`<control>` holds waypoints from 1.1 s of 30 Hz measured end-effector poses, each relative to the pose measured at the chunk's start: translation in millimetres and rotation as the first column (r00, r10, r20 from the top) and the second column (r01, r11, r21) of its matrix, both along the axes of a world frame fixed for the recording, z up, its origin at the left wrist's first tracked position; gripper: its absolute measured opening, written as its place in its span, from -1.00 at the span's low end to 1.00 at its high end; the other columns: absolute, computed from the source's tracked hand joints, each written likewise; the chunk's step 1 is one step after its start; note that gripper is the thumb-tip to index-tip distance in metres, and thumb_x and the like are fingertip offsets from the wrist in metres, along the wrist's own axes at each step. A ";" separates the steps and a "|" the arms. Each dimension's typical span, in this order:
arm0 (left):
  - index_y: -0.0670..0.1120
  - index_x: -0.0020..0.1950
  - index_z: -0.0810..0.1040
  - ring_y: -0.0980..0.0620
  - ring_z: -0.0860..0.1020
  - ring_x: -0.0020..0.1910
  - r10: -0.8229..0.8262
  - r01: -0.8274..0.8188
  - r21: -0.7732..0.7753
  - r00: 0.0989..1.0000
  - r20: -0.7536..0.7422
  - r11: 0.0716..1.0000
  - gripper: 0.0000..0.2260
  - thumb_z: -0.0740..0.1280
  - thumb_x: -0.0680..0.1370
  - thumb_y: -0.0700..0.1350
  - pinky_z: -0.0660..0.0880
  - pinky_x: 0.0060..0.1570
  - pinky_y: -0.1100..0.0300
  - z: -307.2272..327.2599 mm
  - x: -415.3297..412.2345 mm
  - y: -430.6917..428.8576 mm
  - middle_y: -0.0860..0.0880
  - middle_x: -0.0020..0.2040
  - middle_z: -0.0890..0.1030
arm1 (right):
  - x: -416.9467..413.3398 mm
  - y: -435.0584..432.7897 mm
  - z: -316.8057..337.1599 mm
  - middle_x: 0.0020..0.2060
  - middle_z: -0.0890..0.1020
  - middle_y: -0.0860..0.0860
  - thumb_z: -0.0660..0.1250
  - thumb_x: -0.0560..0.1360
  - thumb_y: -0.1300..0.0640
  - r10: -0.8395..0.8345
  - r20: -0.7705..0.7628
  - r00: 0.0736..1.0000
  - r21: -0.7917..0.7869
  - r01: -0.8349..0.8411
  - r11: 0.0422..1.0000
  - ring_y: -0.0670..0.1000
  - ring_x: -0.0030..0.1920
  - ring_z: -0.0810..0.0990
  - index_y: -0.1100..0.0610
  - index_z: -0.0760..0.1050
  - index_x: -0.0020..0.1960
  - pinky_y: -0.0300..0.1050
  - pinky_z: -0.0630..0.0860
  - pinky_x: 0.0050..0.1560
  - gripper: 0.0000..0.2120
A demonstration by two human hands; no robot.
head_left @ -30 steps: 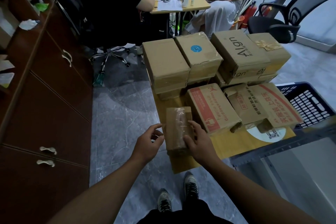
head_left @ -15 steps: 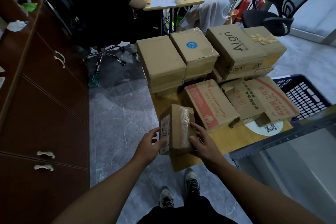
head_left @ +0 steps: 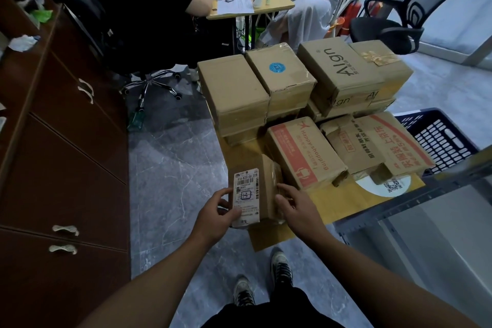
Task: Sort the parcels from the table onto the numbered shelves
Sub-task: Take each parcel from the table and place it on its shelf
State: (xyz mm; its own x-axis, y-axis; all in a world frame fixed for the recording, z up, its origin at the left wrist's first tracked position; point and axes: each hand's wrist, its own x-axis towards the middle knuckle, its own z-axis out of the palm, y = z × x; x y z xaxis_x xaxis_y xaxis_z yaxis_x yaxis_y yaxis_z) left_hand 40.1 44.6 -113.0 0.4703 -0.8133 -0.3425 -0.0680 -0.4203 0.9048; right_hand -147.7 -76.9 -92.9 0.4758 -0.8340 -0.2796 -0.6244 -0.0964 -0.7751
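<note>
Head view shows both bare forearms reaching forward and down, converging on one small parcel (head_left: 262, 189) at the near left corner of the table (head_left: 327, 202). The left hand (head_left: 218, 210) grips the parcel's left edge, fingers curled round it and thumb laid across the shipping label (head_left: 246, 198). The right hand (head_left: 295, 205) clamps the opposite side, its fingers fanned over a glossy taped face. The parcel is a slim brown cardboard box, tipped up so the labelled face looks at the camera. The label is white, long and narrow, with barcodes, a printed code along the top and a boxed letter in the middle. Whether the parcel's underside touches the table cannot be told.

Just beside it, on the right, lies a red-printed carton (head_left: 306, 152) with a dented corner. Behind sit plain taped cartons — one lettered Align box (head_left: 343, 74) among them. The table surface is yellowish wood.
</note>
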 end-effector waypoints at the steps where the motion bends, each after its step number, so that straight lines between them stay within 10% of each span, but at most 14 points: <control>1: 0.08 0.34 0.41 0.03 0.61 0.00 -0.005 0.005 -0.005 1.000 0.012 1.000 -0.61 0.40 0.55 -0.11 0.63 -0.20 0.21 -0.3 0.0 0.1 -0.03 0.08 0.57 | 1.9 2.0 1.7 0.24 0.47 0.04 0.25 0.62 -0.14 0.010 -0.007 1.000 0.003 -0.010 1.000 0.03 0.24 0.50 -0.06 0.41 0.44 -0.02 0.47 0.21 -0.58; 19: 0.16 0.40 0.35 0.08 0.55 0.13 -0.043 0.051 -0.060 0.990 0.132 0.997 -0.48 0.44 0.50 -0.08 0.65 -0.11 0.12 -14.0 -9.9 2.3 0.04 0.25 0.49 | 2.3 13.0 16.2 0.15 0.59 0.04 0.30 0.57 -0.02 -0.014 -0.107 0.994 0.222 0.038 0.974 0.01 0.04 0.61 -0.02 0.27 0.50 -0.10 0.58 -0.04 -0.48; 33: 0.04 0.41 0.34 0.05 0.50 0.20 0.004 0.036 -0.129 0.954 0.299 0.991 -0.46 0.45 0.49 -0.12 0.62 -0.11 0.29 4.9 -13.8 9.3 0.01 0.30 0.45 | 13.1 18.5 8.7 0.13 0.63 0.05 0.47 0.51 0.12 -0.196 0.183 0.963 0.479 0.087 0.874 -0.04 -0.06 0.68 -0.11 0.19 0.43 -0.28 0.57 -0.29 -0.36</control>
